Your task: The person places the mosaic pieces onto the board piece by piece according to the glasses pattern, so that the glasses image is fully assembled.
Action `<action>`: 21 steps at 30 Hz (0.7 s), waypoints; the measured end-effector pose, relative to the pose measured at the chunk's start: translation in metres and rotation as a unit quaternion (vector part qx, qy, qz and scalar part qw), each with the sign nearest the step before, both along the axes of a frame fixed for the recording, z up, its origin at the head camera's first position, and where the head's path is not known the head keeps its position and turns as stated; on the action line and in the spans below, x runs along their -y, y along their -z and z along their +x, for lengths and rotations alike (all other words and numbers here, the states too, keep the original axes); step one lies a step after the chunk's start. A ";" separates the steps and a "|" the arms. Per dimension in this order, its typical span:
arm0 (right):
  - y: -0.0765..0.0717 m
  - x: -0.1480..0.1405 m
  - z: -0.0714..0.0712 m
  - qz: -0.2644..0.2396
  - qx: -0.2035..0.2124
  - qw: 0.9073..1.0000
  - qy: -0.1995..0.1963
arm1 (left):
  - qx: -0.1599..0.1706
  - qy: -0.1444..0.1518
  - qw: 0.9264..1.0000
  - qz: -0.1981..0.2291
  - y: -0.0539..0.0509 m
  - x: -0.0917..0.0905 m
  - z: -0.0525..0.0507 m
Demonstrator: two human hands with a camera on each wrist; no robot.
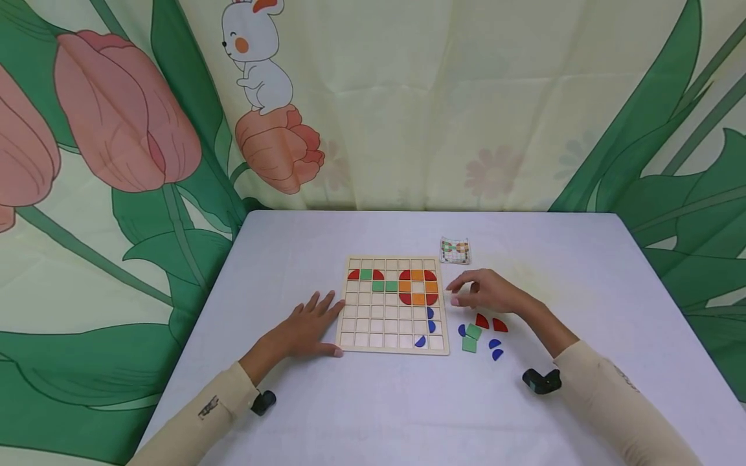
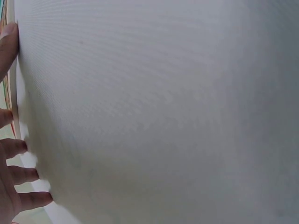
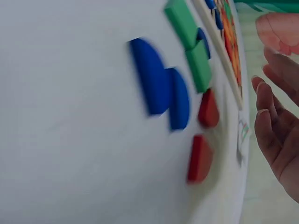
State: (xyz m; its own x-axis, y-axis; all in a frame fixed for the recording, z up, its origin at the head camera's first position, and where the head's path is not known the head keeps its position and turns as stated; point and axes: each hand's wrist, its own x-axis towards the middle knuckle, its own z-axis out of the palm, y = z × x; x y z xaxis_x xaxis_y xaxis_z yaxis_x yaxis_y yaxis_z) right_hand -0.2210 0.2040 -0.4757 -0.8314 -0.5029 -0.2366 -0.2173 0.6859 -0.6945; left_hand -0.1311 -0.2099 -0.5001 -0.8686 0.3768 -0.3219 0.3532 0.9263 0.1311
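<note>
A square wooden grid board (image 1: 373,327) lies on the table. Red, green and orange pieces fill some cells in its upper rows; an orange square (image 1: 418,299) is among them. Blue half-round pieces (image 1: 431,326) sit in the lower right cells. My left hand (image 1: 309,329) lies with fingers spread, its thumb and index finger at the board's left edge. Just off the right edge, my right hand (image 1: 488,291) hovers with loosely bent fingers, thumb and index finger apart. Nothing shows between its fingers in the right wrist view.
Right of the board lie loose green squares (image 1: 469,344), red quarter-round pieces (image 1: 500,325) and blue half-round pieces (image 1: 495,343). A small patterned card (image 1: 454,250) rests beyond the board's upper right corner. A printed curtain hangs behind the white table (image 1: 396,414).
</note>
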 end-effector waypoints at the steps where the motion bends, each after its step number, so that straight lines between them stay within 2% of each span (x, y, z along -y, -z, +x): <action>1: 0.002 -0.005 0.004 0.006 0.002 1.000 -0.003 | 0.001 0.000 1.000 0.001 0.000 0.000 0.000; 6: 0.011 -0.024 0.022 0.009 -0.008 0.999 -0.035 | 0.004 -0.003 1.000 -0.004 0.002 0.000 -0.001; 10: 0.016 -0.031 0.031 0.016 -0.012 0.999 -0.045 | 0.004 -0.002 1.000 -0.008 0.004 -0.001 -0.002; 21: 0.023 -0.033 0.039 0.040 -0.034 0.997 -0.064 | 0.005 -0.004 1.000 -0.002 0.000 -0.002 -0.001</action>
